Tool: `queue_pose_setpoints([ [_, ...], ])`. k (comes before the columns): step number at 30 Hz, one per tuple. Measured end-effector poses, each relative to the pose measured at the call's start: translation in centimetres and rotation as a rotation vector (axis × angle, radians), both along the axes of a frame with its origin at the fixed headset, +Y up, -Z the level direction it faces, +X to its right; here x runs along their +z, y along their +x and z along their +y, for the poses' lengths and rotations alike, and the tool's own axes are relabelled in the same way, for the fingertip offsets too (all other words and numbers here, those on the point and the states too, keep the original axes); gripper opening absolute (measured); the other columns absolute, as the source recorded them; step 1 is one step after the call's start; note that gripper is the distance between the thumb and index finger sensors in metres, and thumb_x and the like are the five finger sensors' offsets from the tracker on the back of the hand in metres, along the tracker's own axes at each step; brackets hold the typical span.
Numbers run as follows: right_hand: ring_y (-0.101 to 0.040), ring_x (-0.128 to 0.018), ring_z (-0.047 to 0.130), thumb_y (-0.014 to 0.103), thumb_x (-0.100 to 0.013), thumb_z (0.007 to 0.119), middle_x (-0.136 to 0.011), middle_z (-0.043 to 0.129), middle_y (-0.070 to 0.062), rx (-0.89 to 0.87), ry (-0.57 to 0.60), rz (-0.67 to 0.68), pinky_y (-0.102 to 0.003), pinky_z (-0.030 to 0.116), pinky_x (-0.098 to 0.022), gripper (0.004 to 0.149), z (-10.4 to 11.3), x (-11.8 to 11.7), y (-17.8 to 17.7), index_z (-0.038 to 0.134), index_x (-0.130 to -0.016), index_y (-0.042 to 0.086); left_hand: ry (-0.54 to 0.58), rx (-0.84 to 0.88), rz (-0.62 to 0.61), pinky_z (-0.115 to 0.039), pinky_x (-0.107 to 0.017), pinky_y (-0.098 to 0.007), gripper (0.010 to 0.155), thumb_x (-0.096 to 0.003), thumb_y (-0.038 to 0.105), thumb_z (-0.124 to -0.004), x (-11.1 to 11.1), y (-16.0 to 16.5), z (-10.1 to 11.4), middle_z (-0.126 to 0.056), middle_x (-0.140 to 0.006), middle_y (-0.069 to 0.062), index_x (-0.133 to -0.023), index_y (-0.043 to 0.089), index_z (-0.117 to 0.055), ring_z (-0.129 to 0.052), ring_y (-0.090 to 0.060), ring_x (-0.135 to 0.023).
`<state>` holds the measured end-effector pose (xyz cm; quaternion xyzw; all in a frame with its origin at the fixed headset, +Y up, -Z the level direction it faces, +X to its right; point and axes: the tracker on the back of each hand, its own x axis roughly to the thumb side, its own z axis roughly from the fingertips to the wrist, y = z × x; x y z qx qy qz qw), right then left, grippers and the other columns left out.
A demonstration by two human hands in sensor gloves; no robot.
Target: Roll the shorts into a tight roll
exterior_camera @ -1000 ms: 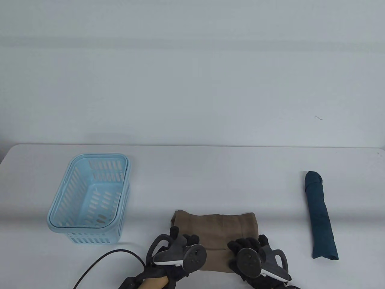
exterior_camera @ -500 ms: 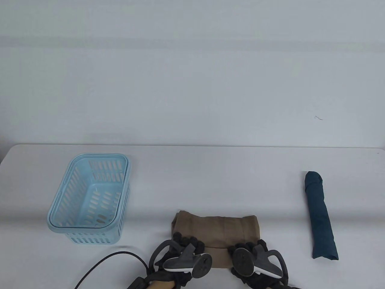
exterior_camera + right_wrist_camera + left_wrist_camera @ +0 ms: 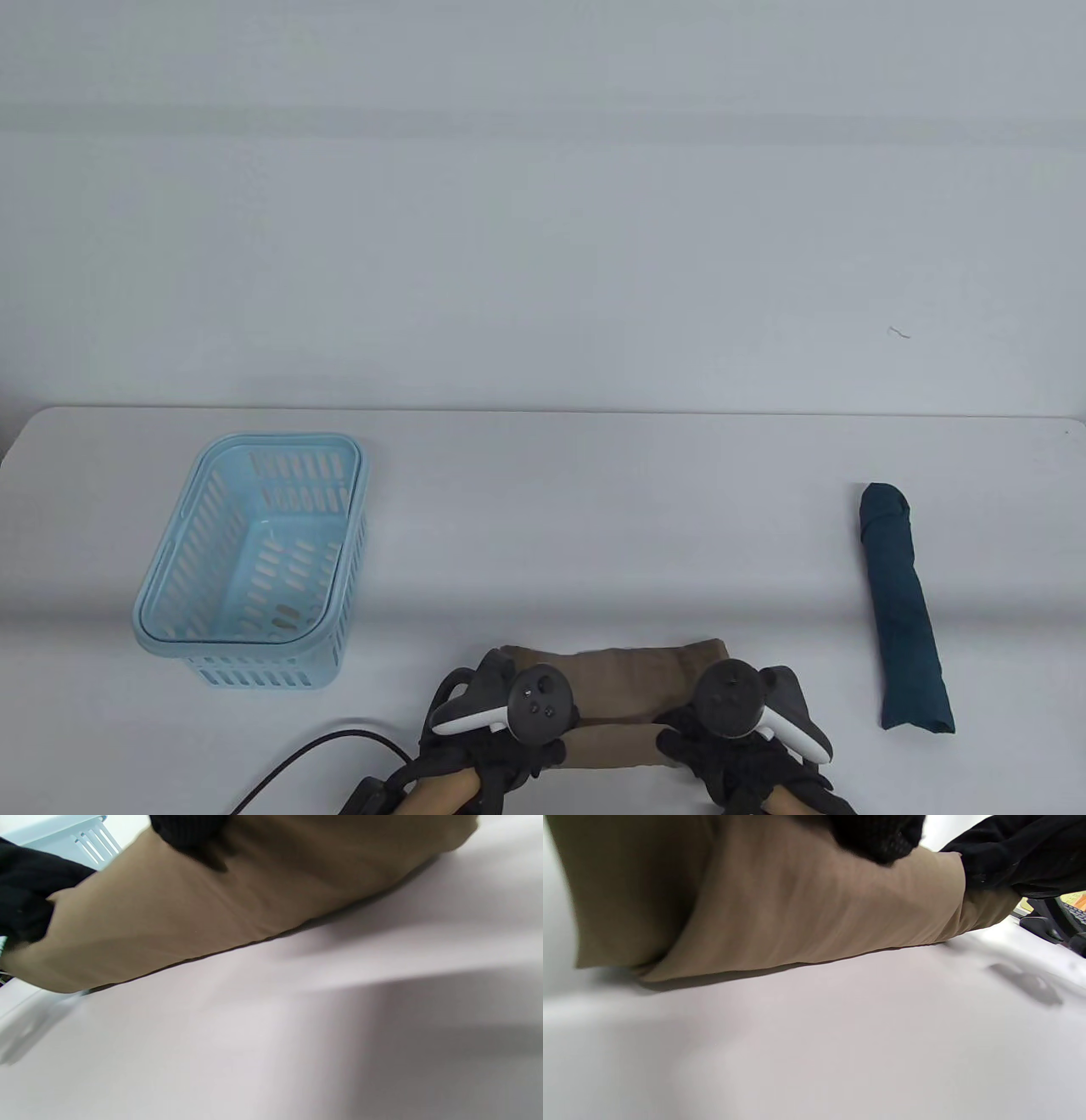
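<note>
Tan shorts point(image 3: 632, 679), partly rolled, near edge

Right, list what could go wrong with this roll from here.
1. Both hands, left hand and right hand, grip only the ends of the tan shorts; the unsupported middle may slacken, so the roll could come out loose.
2. The shorts lie close to the near edge of the table, so cloth might slip off toward the person.
3. If one hand rolls ahead, the roll may skew into a cone.

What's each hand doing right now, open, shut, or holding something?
Left hand: fingers curled on the left end of the tan shorts, holding them.
Right hand: gripping the right end of the same shorts.
</note>
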<state>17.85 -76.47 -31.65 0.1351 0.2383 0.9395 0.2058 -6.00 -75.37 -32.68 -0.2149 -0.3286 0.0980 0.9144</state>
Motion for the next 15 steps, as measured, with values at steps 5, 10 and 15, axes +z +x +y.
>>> queue_pose_setpoints([
  [5,-0.041,-0.085,0.067,0.039,-0.053,0.056,-0.093,0.075,-0.015,0.027,0.037,-0.01,-0.077,0.027,-0.066,0.052,0.0,-0.2,-0.2,0.071,-0.095,0.012,0.135,0.044,-0.029,-0.044,-0.066,-0.077,0.056,-0.0491,0.034,-0.071,0.8,0.1,2.4,-0.074,-0.105,-0.021,-0.101,0.012,-0.069,-0.083,-0.041,-0.092],
  [10,-0.042,-0.085,0.066,0.04,-0.053,0.056,-0.095,0.073,-0.017,0.027,0.06,-0.031,-0.076,0.027,-0.066,0.054,0.1,-0.1,-0.2,0.069,-0.097,0.011,0.154,0.008,-0.076,-0.039,-0.066,-0.078,0.047,-0.0497,0.033,-0.072,1.7,1.0,3.2,-0.07,-0.107,-0.021,-0.093,0.016,-0.079,-0.078,-0.042,-0.095],
  [15,-0.046,-0.101,0.036,0.039,-0.053,0.062,-0.111,0.038,-0.021,0.07,0.196,0.061,-0.075,0.017,-0.067,0.067,2.3,1.0,-0.3,0.04,-0.108,0.009,0.301,-0.069,-0.076,-0.039,-0.066,-0.078,0.055,-0.0494,0.034,-0.072,1.9,1.4,2.1,-0.066,-0.109,-0.022,-0.1,0.013,-0.067,-0.074,-0.044,-0.097],
])
